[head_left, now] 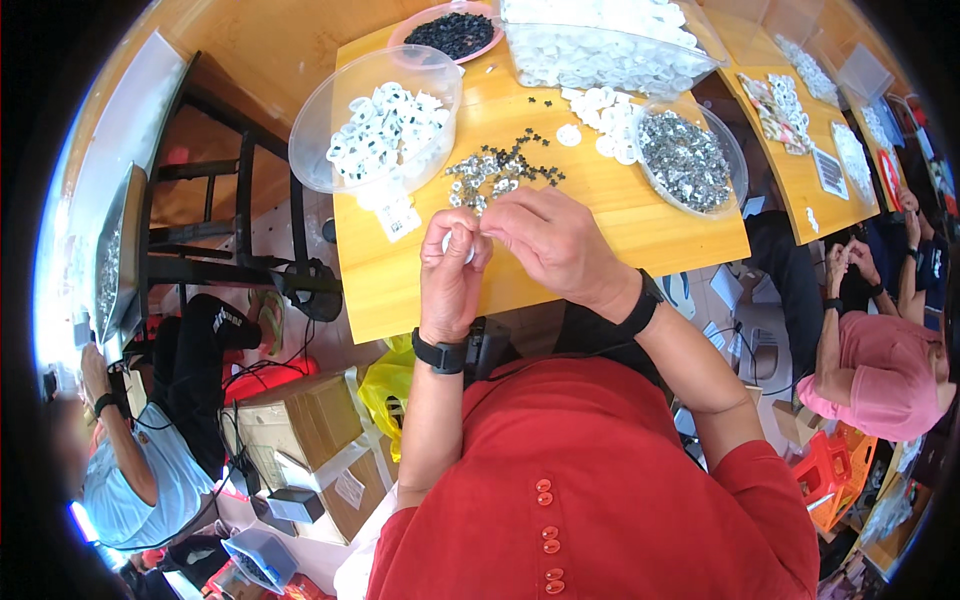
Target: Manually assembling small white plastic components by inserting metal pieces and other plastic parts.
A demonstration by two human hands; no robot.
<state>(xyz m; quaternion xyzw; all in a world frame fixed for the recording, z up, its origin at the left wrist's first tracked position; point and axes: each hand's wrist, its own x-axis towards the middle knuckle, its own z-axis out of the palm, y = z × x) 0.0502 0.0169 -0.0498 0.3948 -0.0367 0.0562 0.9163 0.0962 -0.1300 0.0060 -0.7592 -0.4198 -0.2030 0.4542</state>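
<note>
Over the near part of the yellow wooden table (400, 290), my two hands meet. My left hand (450, 275) is closed around a small white plastic piece (470, 254), mostly covered by the fingers. Against it, my right hand (545, 240) pinches with thumb and fingertips; whatever lies between them is hidden. Just beyond the hands lie small silvery metal parts (478, 180) and, mixed in at their far side, small black cross-shaped parts (520, 160). White round plastic pieces (605, 110) are heaped farther right.
A clear tub (305, 150) of white pieces stands left, a clear round tub (738, 170) of metal parts right. Behind are a pink bowl (408, 30) of black parts and a large clear bin (620, 70). Co-workers sit at both sides; a cardboard box (290, 430) stands lower left.
</note>
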